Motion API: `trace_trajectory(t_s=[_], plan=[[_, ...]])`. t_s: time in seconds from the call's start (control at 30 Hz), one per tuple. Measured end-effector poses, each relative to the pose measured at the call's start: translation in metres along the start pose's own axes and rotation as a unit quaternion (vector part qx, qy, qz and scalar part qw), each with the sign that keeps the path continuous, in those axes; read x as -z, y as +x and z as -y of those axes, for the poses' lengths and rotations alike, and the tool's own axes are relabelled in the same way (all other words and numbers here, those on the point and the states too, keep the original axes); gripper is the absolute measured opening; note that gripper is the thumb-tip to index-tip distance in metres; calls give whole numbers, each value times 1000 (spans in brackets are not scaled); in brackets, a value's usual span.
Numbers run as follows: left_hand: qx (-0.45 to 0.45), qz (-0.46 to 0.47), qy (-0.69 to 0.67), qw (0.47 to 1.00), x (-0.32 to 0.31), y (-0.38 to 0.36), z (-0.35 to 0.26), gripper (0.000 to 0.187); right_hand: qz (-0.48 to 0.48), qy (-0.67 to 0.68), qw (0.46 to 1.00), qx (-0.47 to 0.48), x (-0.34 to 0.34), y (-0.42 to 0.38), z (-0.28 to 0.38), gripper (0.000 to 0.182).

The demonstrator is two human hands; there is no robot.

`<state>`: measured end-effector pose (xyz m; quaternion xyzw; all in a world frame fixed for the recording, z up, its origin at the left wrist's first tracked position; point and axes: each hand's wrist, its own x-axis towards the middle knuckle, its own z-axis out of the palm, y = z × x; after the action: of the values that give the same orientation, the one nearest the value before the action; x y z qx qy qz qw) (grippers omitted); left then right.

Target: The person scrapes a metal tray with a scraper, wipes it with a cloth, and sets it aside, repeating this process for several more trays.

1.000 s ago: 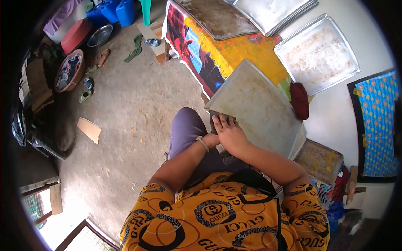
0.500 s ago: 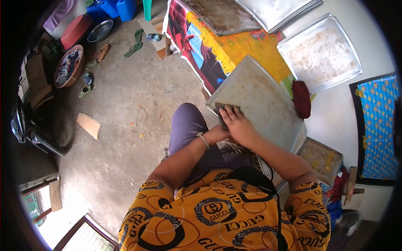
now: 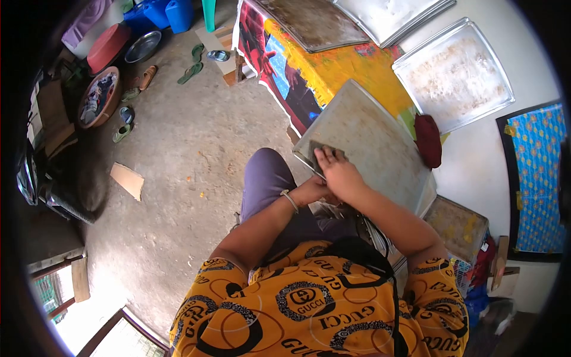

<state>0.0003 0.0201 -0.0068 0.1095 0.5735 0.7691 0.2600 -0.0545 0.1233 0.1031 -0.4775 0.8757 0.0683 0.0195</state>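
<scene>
A large, stained metal tray (image 3: 375, 137) lies tilted before me, its near left corner by my knee. My right hand (image 3: 339, 172) presses a dark grey scouring pad (image 3: 320, 153) against the tray surface close to its left edge, fingers over the pad. Just below, my left hand (image 3: 312, 191) is at the tray's near edge, next to my right wrist. Its fingers are mostly hidden under the tray and the other hand.
A table with a yellow cover (image 3: 333, 68) carries more trays (image 3: 312, 24). Another tray (image 3: 455, 74) leans by the white wall, beside a maroon cloth (image 3: 427, 141). A browned tray (image 3: 455, 229) sits at right. Slippers (image 3: 190, 72) and cardboard (image 3: 126, 181) lie on the floor.
My right hand and the pad have shifted slightly, showing more of the pad beyond the fingertips. My left hand stays near the same edge.
</scene>
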Motion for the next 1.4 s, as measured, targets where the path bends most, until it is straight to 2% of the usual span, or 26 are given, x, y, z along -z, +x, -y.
trace_trajectory(t_s=[0.03, 0.1, 0.2, 0.3, 0.7, 0.9, 0.97, 1.07, 1.2, 1.27, 1.33, 1.37, 1.4], plan=[[-6, -44, 122, 992, -3, -4, 0, 32, 25, 2, 1000, 2, 4, -5, 9, 59], [-4, -68, 280, 958, -3, -7, -2, 33, 32, -39, 998, 21, 7, -8, 18, 59], [7, -23, 359, 933, 1, -4, 6, 35, 44, -41, 998, 4, 15, -8, 27, 57], [-8, -14, 367, 930, 5, 4, 32, 36, 46, -57, 997, 4, 19, -6, 37, 54], [-2, -14, 333, 943, 4, -4, 13, 36, 37, -93, 995, 11, 20, -7, 45, 51], [6, -36, 301, 953, 0, -4, -1, 37, 19, -84, 996, 24, 8, -7, 26, 53], [16, -52, 264, 963, -1, -4, -9, 37, 1, -68, 998, 15, 0, -3, 16, 54], [18, -86, 79, 993, -6, -4, -7, 37, 13, -52, 999, 3, 7, -1, 16, 53], [-48, -54, 267, 961, 2, 4, 24, 33, 17, -74, 997, 19, 7, -4, 23, 53], [-57, -48, 334, 940, 0, -8, -10, 31, -1, -73, 997, 17, 4, -2, 18, 53], [-21, -77, 83, 993, -7, -4, -11, 29, 7, -62, 998, -15, 5, 2, 14, 53], [-2, -91, -46, 995, -9, -3, -11, 28, 10, -57, 998, -30, 6, 4, 13, 53], [-19, -106, 16, 994, -8, -2, -8, 27, 10, -71, 997, -20, 7, 4, 14, 53]])
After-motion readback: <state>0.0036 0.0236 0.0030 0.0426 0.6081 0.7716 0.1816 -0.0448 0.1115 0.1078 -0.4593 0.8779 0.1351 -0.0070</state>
